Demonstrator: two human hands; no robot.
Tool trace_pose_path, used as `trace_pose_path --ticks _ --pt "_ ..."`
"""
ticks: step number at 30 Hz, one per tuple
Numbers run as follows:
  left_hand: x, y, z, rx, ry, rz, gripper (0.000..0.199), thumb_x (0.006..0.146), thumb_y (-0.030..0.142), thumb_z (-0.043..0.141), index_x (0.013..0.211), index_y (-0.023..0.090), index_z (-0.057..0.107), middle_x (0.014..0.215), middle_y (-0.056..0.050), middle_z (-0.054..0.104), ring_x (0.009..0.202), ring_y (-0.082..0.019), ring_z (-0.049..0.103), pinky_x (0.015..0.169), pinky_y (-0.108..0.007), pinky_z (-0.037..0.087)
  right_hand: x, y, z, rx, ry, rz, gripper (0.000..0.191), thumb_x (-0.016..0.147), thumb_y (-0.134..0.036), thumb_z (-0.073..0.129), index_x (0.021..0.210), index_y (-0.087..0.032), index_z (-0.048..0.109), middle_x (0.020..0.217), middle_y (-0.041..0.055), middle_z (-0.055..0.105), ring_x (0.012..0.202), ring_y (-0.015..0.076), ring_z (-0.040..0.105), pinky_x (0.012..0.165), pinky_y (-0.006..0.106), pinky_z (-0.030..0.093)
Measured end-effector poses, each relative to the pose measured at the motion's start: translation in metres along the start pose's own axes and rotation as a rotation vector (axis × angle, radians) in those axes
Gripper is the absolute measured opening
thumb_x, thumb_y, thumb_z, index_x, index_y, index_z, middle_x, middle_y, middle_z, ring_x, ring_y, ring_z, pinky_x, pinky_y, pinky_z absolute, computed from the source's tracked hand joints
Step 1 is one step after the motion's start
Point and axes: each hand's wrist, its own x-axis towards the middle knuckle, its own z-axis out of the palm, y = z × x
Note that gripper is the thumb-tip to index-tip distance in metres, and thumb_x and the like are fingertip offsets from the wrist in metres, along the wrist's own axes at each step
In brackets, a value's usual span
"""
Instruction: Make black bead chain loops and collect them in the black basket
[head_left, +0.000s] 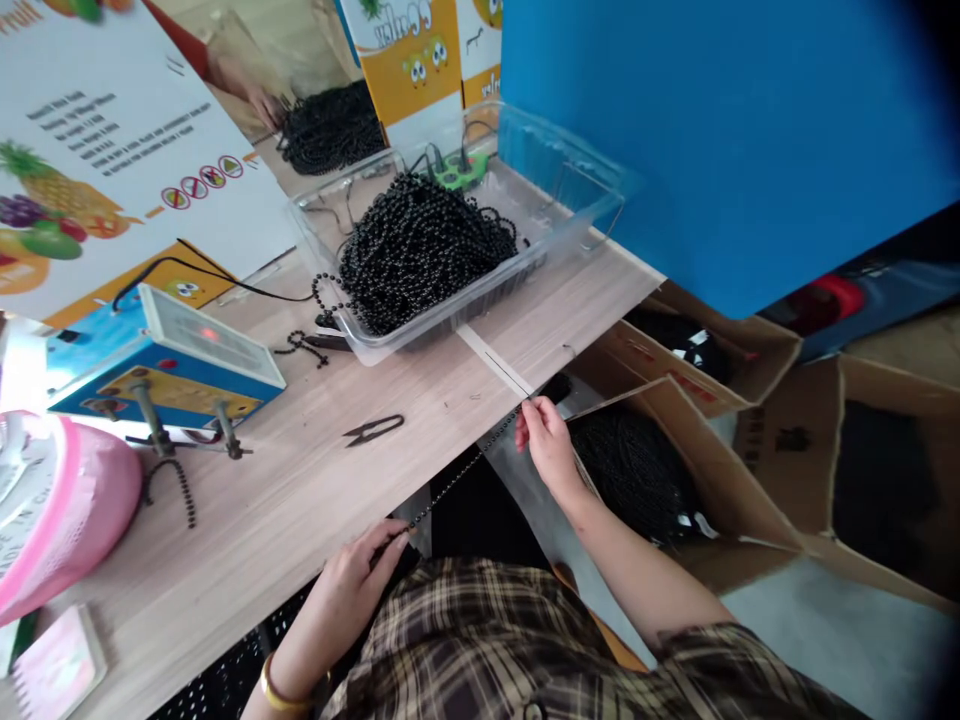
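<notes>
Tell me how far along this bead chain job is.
Apparently done: a dark heap of chain lies in the cardboard box at right. In hand: a length of bead chain runs taut between the left hand and right hand. Apparently left: the clear tray holds a large, loose pile of chain.
</notes>
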Motion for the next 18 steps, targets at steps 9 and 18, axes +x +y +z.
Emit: trace_pose_path --ticks 9,18 --pt "0.001 0.001 -0.001 -0.017 -0.009 -0.035 0.035 0.101 0.052 0.041 0.110 0.028 0.066 0.105 0.001 0.074 0.098 -0.019 0.070 0.090 -0.029 0.054 0.005 0.001 -0.006 -0.019 -0.059 0.015 0.043 0.093 -0.060 0.058 0.083 -0.020 0.046 0.071 -0.0004 0.054 0.052 0.0111 0.053 0.044 0.020 0.046" --pt "-0.001 -0.001 0.003 -0.065 -0.005 -0.054 0.038 0.100 0.054 0.041 0.110 0.027 0.066 0.109 -0.001 0.074 0.101 -0.021 0.069 0.092 -0.032 0.052 0.014 0.010 -0.018 0.006 -0.158 -0.025 0.043 0.096 -0.059 0.058 0.084 -0.019 0.049 0.073 -0.0001 0.055 0.054 0.0130 0.055 0.048 0.024 0.050"
